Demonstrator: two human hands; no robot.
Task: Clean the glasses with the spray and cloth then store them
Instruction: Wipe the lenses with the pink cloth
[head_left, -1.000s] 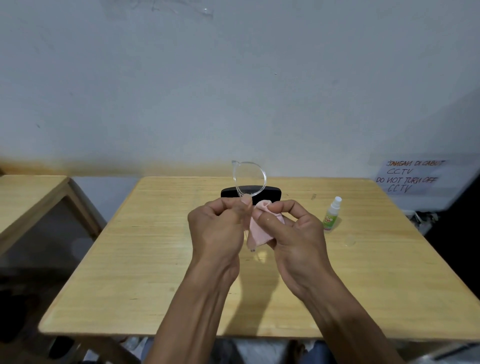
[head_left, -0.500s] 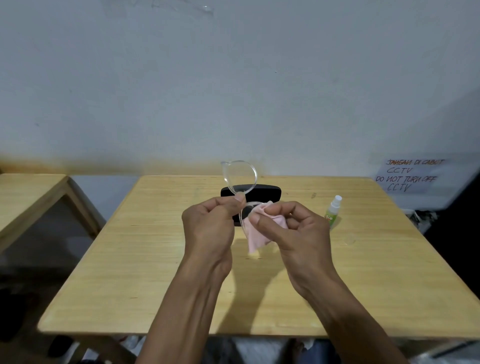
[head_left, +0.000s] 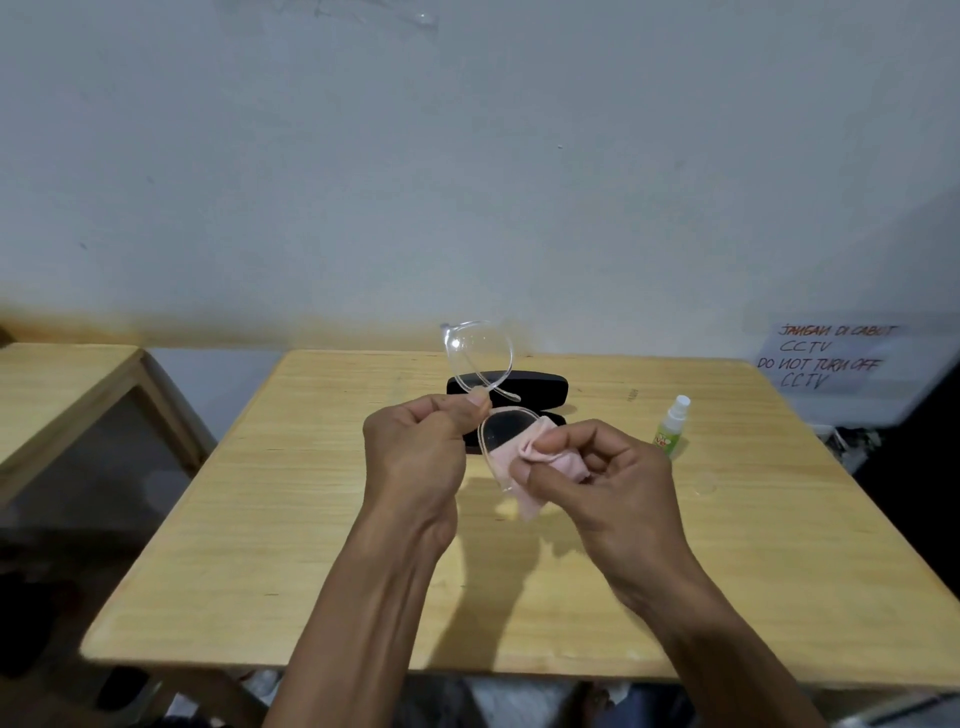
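The clear-framed glasses (head_left: 480, 358) are held upright over the table, one lens above the other. My left hand (head_left: 415, 447) pinches them at the bridge between the lenses. My right hand (head_left: 597, 478) holds a pink cloth (head_left: 524, 462) bunched against the lower lens. Behind the hands a black glasses case (head_left: 540, 389) lies open on the wooden table (head_left: 260, 545). A small green spray bottle (head_left: 671, 427) with a white cap stands to the right of the case.
A second wooden table (head_left: 52, 384) stands to the left across a gap. A handwritten paper sign (head_left: 826, 358) hangs on the wall at the right. A faint round mark (head_left: 705, 482) shows on the table near the bottle.
The glasses have tilted so the lower lens now shows beside the cloth. My right hand has shifted a little to the right with the cloth on that lens.
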